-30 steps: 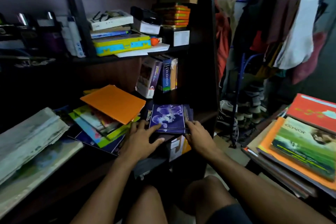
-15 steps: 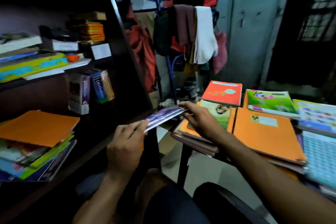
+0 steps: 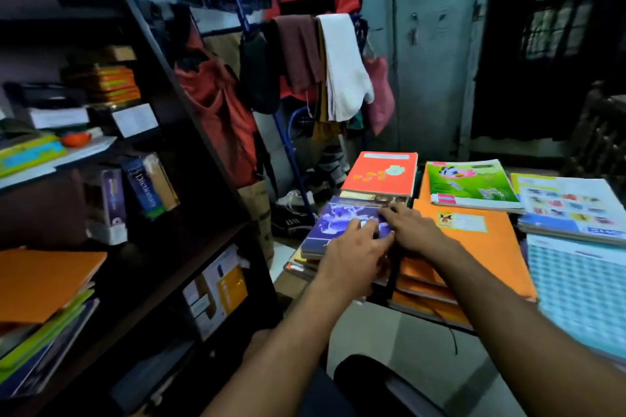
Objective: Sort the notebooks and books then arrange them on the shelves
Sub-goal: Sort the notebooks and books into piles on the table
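Purple notebook (image 3: 342,223) lies flat on top of a stack at the left edge of the counter (image 3: 437,318), just in front of an orange-red book (image 3: 382,174). Left hand (image 3: 352,249) rests on its near right part, fingers extended and flat. Right hand (image 3: 411,230) touches its right edge, fingers straight; neither hand grips it. Orange folder (image 3: 474,247) lies just right of the stack. Dark shelves (image 3: 189,257) stand to the left, holding a dictionary (image 3: 144,186).
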Tool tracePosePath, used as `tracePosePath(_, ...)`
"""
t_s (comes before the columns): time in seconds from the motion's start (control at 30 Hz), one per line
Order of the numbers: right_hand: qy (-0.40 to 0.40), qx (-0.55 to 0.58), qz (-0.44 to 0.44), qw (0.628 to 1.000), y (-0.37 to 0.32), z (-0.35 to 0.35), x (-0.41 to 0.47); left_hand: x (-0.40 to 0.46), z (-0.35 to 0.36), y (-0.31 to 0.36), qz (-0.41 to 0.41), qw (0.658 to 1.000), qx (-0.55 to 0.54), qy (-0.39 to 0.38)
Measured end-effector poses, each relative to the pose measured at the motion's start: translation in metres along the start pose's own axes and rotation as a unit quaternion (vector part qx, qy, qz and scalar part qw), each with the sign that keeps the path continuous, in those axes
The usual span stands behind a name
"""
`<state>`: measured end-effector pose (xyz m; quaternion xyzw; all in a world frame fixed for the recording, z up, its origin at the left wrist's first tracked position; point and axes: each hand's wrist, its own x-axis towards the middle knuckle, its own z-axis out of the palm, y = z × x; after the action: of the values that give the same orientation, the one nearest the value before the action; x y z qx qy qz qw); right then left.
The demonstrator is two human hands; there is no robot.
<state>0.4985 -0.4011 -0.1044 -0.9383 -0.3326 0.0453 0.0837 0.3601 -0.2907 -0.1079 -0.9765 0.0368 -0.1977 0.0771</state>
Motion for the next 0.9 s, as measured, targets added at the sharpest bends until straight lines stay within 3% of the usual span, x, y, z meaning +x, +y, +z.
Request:
tracePosePath(0.1,-0.019,-0.049,0.002,0.999,-0.010,-0.010,-0.014,-0.017,-0.003,-0.023,0.013,0.989,-0.138,-0.045)
tracePosePath(0.2,0.065,-0.035,-0.060,0.995,-0.042,-0.019,-0.031,-0.056,-0.019,-0.054,-0.043,0.978,-0.196,0.052)
tracePosePath(0.27,0.078,0.045,-0.152,0.984,-0.085,-0.016,-0.044,-0.098,-0.031,-0.091,-0.136,0.968,-0.196,0.082)
tracePosePath(0.4,-0.023,0.126,-0.297,0.946,-0.195,0.011,-0.062,-0.213,-0.049,-0.180,-0.353,0.908,-0.141,0.177)
tracePosePath(0.47,-0.061,0.139,-0.345,0.926,-0.255,0.029,-0.059,-0.279,-0.063,-0.220,-0.451,0.846,-0.051,0.280)
tracePosePath(0.57,-0.107,0.156,-0.380,0.905,-0.341,0.046,-0.049,-0.371,-0.080,-0.261,-0.594,0.690,0.047,0.412)
tracePosePath(0.6,-0.114,0.159,-0.386,0.901,-0.364,0.049,-0.046,-0.390,-0.081,-0.267,-0.625,0.647,0.042,0.435)
tracePosePath(0.67,-0.114,0.155,-0.402,0.895,-0.411,0.057,-0.033,-0.413,-0.077,-0.273,-0.677,0.601,-0.004,0.424)
tracePosePath(0.7,-0.112,0.148,-0.410,0.893,-0.435,0.062,-0.027,-0.419,-0.073,-0.276,-0.692,0.601,-0.019,0.399)
tracePosePath(0.8,-0.104,0.129,-0.421,0.892,-0.497,0.072,-0.012,-0.421,-0.060,-0.282,-0.673,0.658,-0.016,0.337)
tracePosePath(0.9,-0.111,0.196,-0.388,0.894,-0.545,0.077,0.007,-0.424,-0.051,-0.291,-0.664,0.671,0.000,0.330)
